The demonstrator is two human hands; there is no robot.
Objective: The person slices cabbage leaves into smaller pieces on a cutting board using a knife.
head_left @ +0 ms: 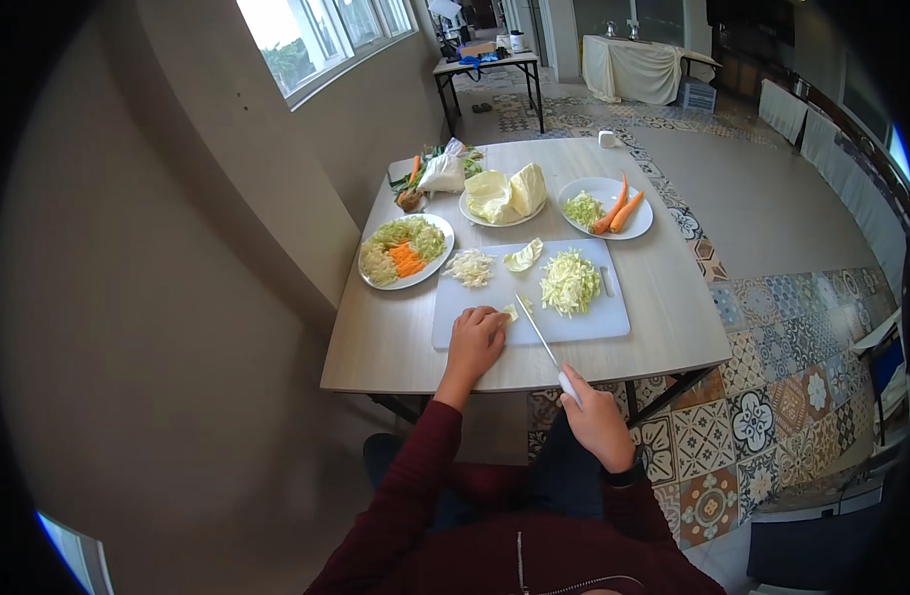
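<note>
My right hand grips the pale handle of a knife, its blade slanting up and left over the white cutting board. Fingers curled, my left hand presses on a small piece of cabbage just left of the blade tip. On the board's right half lies a heap of shredded cabbage. A paler shredded pile sits at the upper left, and a loose cabbage leaf rests between the two.
Behind the board stand a plate of shredded vegetables, a plate with cut cabbage, and a plate with carrots. A white bag and vegetables lie at the far left of the table. A wall borders the left.
</note>
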